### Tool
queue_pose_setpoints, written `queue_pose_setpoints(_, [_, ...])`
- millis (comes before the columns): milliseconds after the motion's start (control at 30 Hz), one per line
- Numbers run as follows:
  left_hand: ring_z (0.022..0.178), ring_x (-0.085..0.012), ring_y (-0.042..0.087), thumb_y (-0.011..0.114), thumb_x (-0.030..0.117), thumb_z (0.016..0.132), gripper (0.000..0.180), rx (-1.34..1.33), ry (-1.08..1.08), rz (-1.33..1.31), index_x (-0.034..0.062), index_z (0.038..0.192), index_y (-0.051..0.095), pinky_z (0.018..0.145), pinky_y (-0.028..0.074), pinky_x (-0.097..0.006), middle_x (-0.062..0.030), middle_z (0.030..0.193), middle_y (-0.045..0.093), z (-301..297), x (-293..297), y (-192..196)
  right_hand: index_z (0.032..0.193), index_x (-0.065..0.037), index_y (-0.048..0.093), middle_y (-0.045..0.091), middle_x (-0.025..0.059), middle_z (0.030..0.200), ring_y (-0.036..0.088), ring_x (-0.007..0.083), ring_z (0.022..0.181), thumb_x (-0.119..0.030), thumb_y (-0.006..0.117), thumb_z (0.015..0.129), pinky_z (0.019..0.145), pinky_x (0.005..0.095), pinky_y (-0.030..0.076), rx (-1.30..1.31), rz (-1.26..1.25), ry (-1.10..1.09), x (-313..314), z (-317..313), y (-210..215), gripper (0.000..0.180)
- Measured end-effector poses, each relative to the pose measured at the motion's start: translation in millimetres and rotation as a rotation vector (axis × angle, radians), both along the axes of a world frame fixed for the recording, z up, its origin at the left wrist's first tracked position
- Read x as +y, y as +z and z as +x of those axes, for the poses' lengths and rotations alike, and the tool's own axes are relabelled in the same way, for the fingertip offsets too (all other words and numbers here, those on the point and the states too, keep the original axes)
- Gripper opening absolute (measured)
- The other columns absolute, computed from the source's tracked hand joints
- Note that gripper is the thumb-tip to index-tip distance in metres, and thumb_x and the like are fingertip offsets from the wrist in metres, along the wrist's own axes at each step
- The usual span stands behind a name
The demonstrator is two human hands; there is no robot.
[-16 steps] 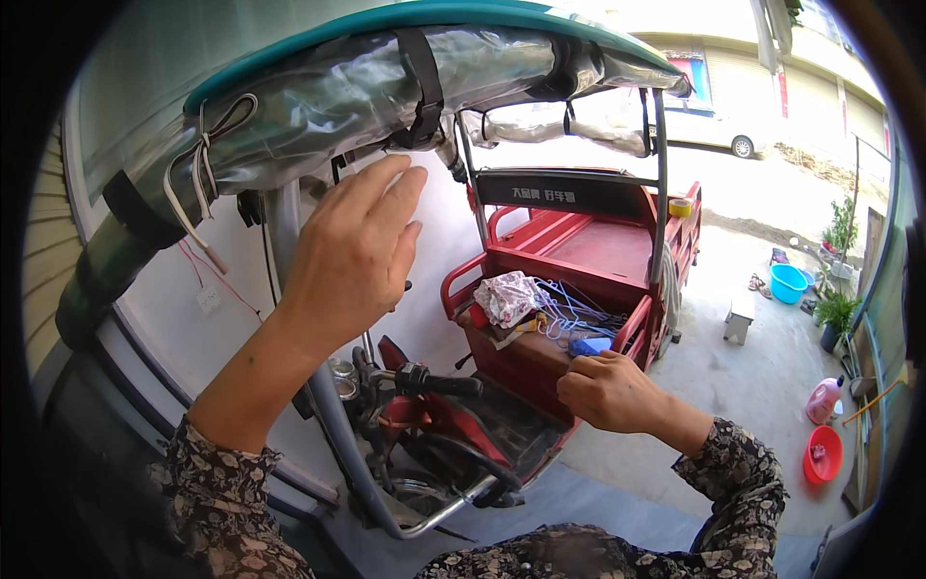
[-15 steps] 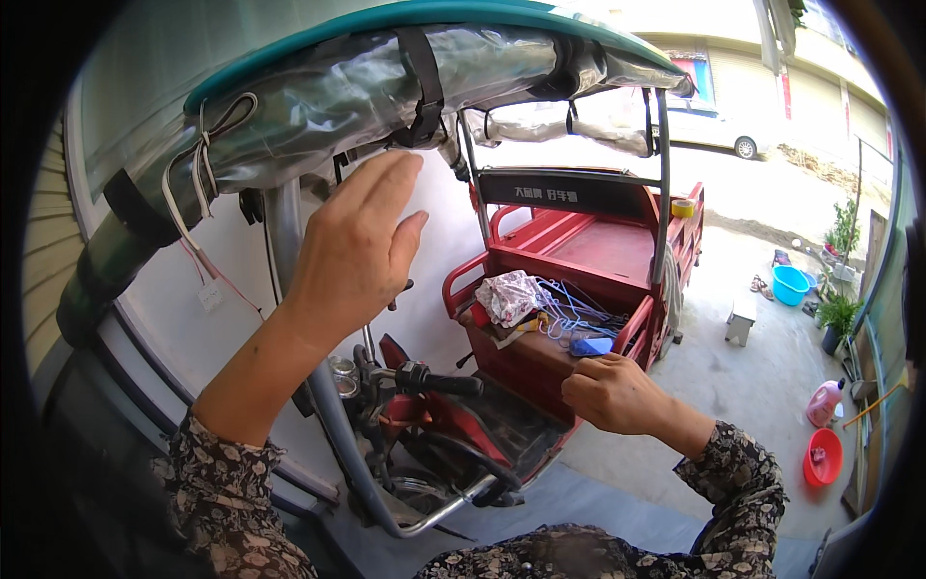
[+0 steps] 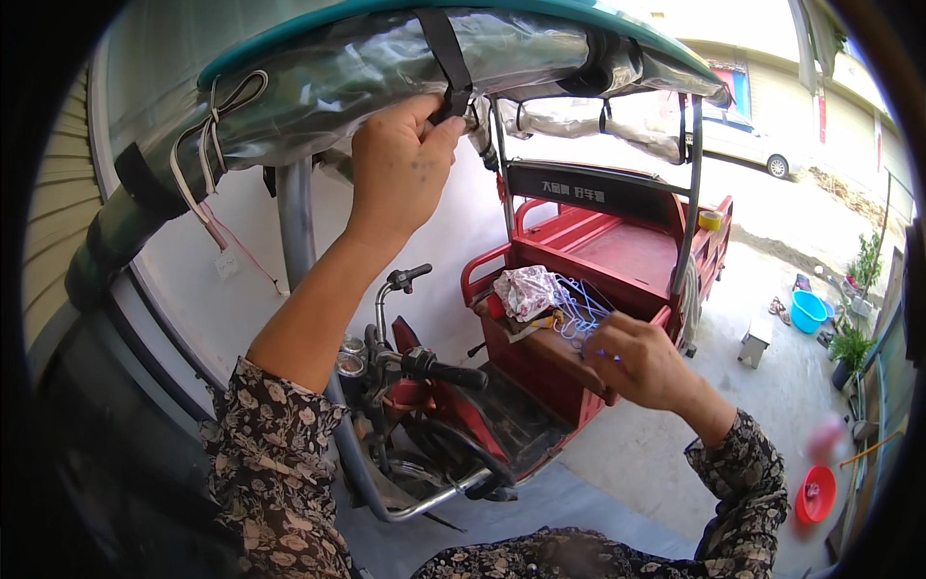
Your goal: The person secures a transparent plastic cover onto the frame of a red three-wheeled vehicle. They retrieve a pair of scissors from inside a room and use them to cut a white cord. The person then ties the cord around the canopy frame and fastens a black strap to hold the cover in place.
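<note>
A clear plastic rain curtain is rolled up under the teal canopy edge of a red cargo tricycle. A black strap hangs around the roll, and my left hand pinches its lower end between thumb and fingers. My right hand is raised in front of the tricycle's seat, its fingers curled together. A bit of blue shows by those fingers; whether they hold it I cannot make out. Behind that hand, blue wire hangers lie on the seat beside a bundled floral cloth.
The handlebar and grey frame post stand below my left arm. Behind the seat is the red cargo bed, with a yellow tape roll on its side. A stool, blue basin and red basin sit at right.
My left hand has gone from open beneath the roll to pinching the strap. My right hand has lifted slightly and moved right; the blue object near it is now mostly hidden. The view has shifted.
</note>
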State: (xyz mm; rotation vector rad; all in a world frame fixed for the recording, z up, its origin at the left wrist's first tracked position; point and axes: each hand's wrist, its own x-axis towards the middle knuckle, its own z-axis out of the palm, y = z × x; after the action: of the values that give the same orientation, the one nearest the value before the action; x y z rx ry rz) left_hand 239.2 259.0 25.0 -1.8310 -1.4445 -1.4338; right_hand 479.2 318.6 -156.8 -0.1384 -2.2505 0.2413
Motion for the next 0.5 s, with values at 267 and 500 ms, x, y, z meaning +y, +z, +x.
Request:
queue_pose_setpoints(267, [0.048, -0.0019, 0.039, 0.060, 0.014, 0.088, 0.024, -0.128, -0.170, -0.044, 0.0021, 0.108, 0.065, 0.045, 0.031, -0.019, 0.0027, 0.061, 0.052, -4.8, -8.7, -5.1, 0.103, 0.002, 0.059, 0.060, 0.0066, 0.089, 0.057, 0.0108, 0.071, -0.014, 0.058, 0.092, 0.064, 0.0252, 0.048, 0.181, -0.279, 0.020, 15.7, -36.6, 109.1, 0.020])
queue_pose_setpoints(500, [0.056, -0.0056, 0.049, 0.057, 0.013, 0.088, 0.025, -0.116, -0.204, -0.063, -0.0008, 0.108, 0.064, 0.051, 0.038, -0.023, -0.0010, 0.062, 0.056, -7.1, -13.4, -4.2, 0.106, 0.004, 0.058, 0.062, 0.0067, 0.080, 0.059, 0.0113, 0.066, -0.015, 0.059, 0.089, 0.061, 0.0261, 0.047, 0.421, -0.329, 0.307, 29.4, -96.1, 159.0, 0.025])
